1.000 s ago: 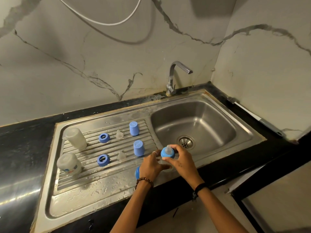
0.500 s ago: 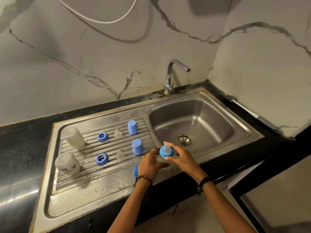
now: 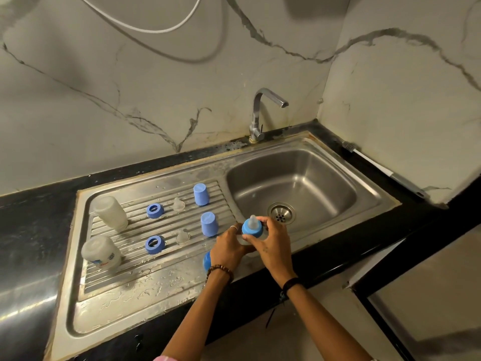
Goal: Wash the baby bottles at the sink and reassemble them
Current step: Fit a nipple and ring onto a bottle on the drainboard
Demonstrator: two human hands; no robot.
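— Changing much since a second ago?

— Hardly changing. Still gripping the bottle (image 3: 246, 238) from both sides, at the same spot over the sink's front rim, just left of the basin (image 3: 325, 173). Only shifting the view a little.

— Gripping how?

— Curling the left hand (image 3: 229, 246) round the clear body, hiding most of it. Pinching the blue collar (image 3: 252, 229) with the thumb and fingertips of the right hand (image 3: 273, 241), the clear teat poking up above. Not showing whether the base is resting on the steel or hanging just above it.

— Lying around it?

— Peeking out from behind the left wrist: a blue cap (image 3: 206, 260), mostly covered. Standing upside down on the ribbed drainboard (image 3: 135, 280), near the hands: a near cap (image 3: 209, 224) and a far cap (image 3: 201, 194). Sitting further left: two loose teats (image 3: 181, 236), then two blue rings (image 3: 155, 244). Draining mouth-down at the far left: two clear bottles (image 3: 101, 252). Glistening with water drops along the board's front.

— Getting in the way of anything?

— Blocking the bottle's body and base with both hands, nothing more. Rising behind the basin: the tap (image 3: 260, 113), running no visible water. Leaning along the right-hand wall: a bottle brush (image 3: 385, 170), well apart from the hands.
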